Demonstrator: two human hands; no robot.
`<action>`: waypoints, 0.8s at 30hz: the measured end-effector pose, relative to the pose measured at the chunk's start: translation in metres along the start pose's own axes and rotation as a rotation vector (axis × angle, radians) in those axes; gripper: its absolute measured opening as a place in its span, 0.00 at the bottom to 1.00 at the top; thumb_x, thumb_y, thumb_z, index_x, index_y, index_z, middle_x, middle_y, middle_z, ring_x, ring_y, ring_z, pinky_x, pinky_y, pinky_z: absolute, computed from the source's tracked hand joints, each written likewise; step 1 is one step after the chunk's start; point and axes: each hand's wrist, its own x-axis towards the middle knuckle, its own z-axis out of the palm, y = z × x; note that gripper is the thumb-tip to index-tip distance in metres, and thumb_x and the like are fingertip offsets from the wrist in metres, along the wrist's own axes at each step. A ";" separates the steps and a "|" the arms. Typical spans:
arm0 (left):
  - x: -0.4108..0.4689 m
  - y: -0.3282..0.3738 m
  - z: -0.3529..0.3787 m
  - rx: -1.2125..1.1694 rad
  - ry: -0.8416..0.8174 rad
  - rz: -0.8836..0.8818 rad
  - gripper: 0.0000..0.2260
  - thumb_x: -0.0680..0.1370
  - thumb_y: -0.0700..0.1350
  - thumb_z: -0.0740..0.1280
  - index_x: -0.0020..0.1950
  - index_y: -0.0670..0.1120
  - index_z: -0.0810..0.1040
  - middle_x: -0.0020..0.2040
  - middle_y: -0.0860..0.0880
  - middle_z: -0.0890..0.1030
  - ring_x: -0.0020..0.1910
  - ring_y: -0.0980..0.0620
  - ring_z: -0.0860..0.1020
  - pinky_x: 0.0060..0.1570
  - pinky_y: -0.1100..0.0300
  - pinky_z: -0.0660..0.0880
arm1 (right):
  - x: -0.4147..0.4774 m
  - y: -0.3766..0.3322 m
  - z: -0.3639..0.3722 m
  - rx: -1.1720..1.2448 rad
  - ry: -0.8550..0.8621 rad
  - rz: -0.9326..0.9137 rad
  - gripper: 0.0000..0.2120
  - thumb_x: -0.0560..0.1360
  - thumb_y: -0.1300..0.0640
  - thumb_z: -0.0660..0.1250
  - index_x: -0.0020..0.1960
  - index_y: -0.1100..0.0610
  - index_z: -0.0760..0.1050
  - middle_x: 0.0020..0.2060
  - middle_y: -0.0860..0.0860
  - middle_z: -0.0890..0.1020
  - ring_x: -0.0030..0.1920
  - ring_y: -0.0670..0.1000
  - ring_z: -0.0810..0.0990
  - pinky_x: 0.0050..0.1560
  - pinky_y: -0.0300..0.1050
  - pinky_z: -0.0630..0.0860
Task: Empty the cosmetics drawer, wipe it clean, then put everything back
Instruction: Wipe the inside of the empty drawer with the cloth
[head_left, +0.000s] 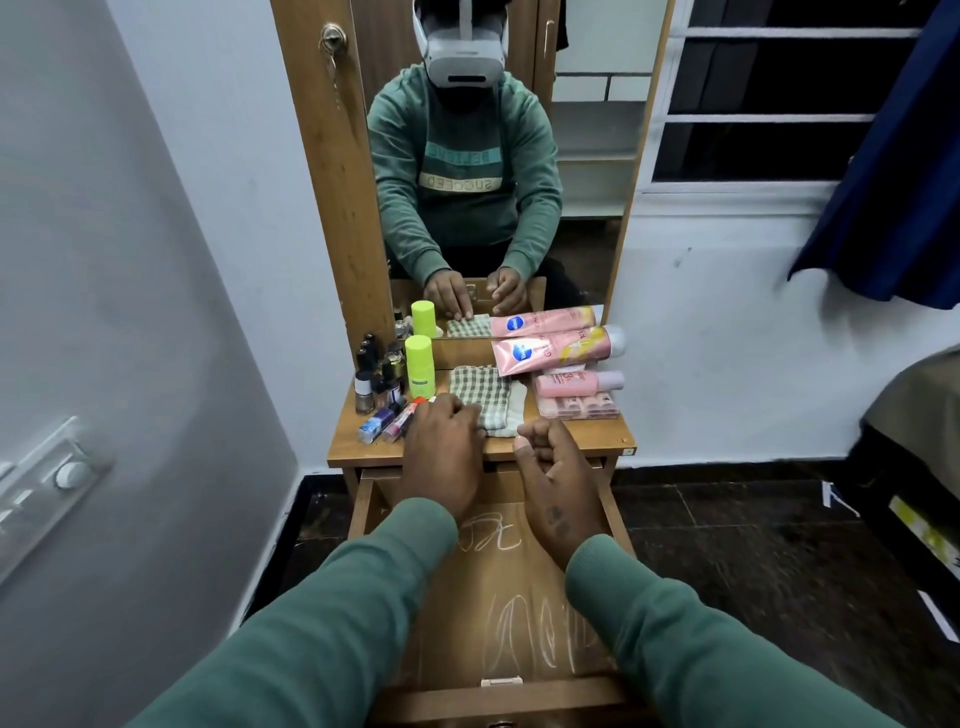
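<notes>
Now the left hand rests flat fingers on the checked cloth on the desk; the right hand, curled, holds nothing.

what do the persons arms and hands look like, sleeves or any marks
The left sleeve and right sleeve are green knit with ribbed cuffs. The left hand and right hand are bare, no rings showing; the right has two small round marks on its back.

The cloth is checked green and white. The tall bottle is neon yellow-green. The tube is pink with a round blue logo, and the small bottle is pale pink. White scribbles mark the brown wooden drawer. The sleeves are green.
</notes>
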 end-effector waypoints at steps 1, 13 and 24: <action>0.002 0.001 0.000 0.020 -0.004 0.000 0.15 0.83 0.47 0.65 0.70 0.48 0.78 0.68 0.47 0.75 0.66 0.46 0.69 0.66 0.51 0.71 | 0.000 0.001 0.001 0.009 0.003 0.009 0.02 0.83 0.52 0.65 0.55 0.47 0.76 0.51 0.42 0.82 0.50 0.38 0.79 0.49 0.35 0.75; -0.009 0.001 0.001 0.026 0.014 -0.011 0.10 0.84 0.46 0.62 0.64 0.49 0.78 0.65 0.49 0.76 0.63 0.48 0.72 0.62 0.52 0.73 | -0.007 0.000 0.005 0.062 0.010 0.107 0.02 0.83 0.51 0.66 0.54 0.45 0.76 0.50 0.42 0.82 0.51 0.40 0.80 0.49 0.36 0.76; -0.059 0.005 -0.014 -0.429 0.140 -0.053 0.05 0.82 0.40 0.66 0.51 0.51 0.76 0.50 0.54 0.80 0.48 0.56 0.77 0.47 0.55 0.78 | -0.011 -0.007 0.009 0.524 -0.041 0.734 0.21 0.74 0.51 0.78 0.61 0.60 0.78 0.53 0.60 0.85 0.54 0.55 0.84 0.52 0.48 0.83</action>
